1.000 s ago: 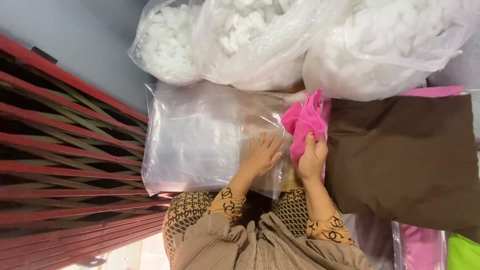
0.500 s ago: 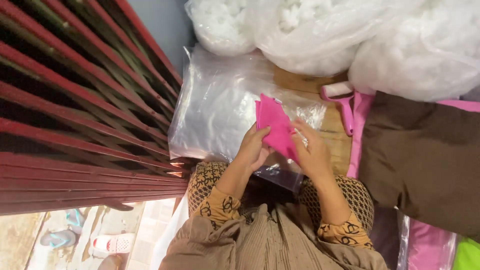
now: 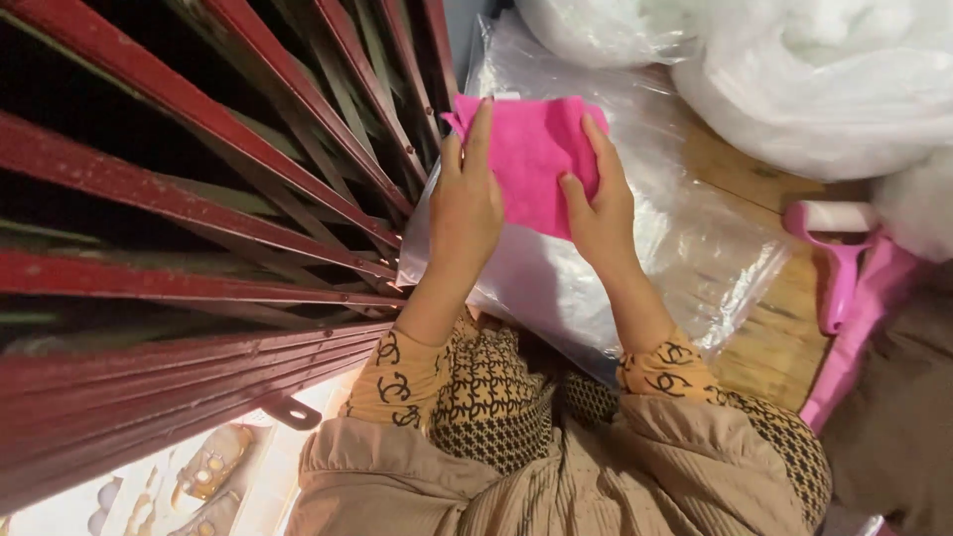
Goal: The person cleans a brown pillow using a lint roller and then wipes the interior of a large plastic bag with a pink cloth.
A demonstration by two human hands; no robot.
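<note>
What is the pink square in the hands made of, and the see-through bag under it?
The pink square looks like felt or similar soft cloth: matte, fuzzy, bending slightly between the left hand and right hand. The see-through bag looks like thin plastic film: glossy and wrinkled, with light glinting off its creases.

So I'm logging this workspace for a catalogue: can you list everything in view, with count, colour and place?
pink cloth piece: one, bright pink, held up between both hands.
clear plastic bag: one, see-through, lying under the hands.
bags of white stuffing: at least two, white, top right.
lint roller: one, pink handle with white roll, right.
wooden surface: one, light brown, right of the bag.
metal folding gate: one, dark red, left.
sandals: several, pale, bottom left, partly hidden.
left hand: one, on the cloth's left edge.
right hand: one, on the cloth's right edge.
</note>
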